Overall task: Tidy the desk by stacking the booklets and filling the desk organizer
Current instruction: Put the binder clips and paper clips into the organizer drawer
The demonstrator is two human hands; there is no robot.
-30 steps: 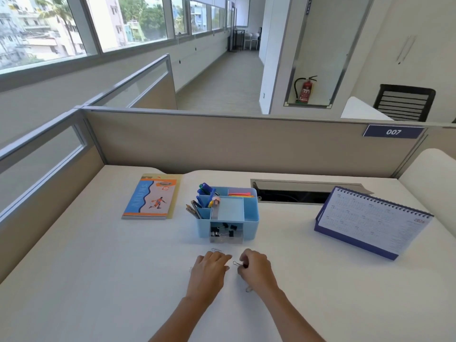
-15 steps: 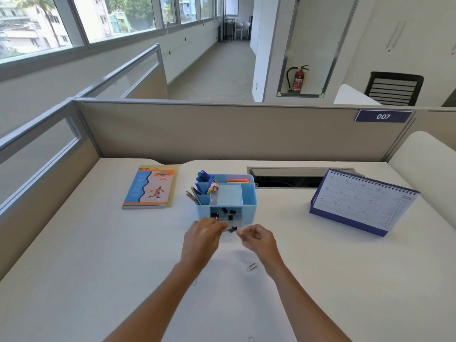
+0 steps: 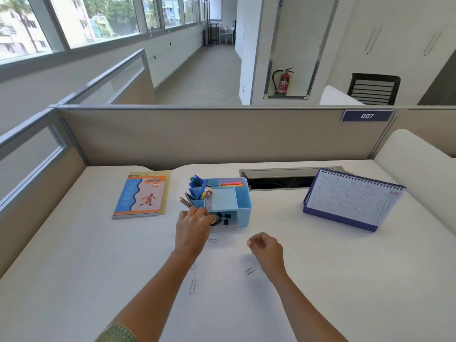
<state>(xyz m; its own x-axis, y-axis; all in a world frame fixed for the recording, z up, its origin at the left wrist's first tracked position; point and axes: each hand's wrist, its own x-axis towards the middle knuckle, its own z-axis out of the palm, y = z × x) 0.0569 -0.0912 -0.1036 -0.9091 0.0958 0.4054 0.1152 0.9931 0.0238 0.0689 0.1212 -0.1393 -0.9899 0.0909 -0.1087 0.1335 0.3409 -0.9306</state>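
The blue organizer point(image 3: 223, 202) stands mid-desk, pens in its left slots and black clips point(image 3: 223, 217) in its front tray, with the booklets point(image 3: 142, 196) stacked to its left. The left hand point(image 3: 193, 229) reaches into that tray, fingers bunched; whether it pinches anything is hidden. The right hand point(image 3: 265, 246) hovers loosely curled and empty, paperclips point(image 3: 249, 270) scattered on the desk point(image 3: 345, 280) near it.

Left hand point(image 3: 193, 230) outstretched, right hand point(image 3: 265, 246) curled.

Daylit windows point(image 3: 74, 21), beige partition point(image 3: 222, 137), corridor floor point(image 3: 204, 77), black chair point(image 3: 373, 88).
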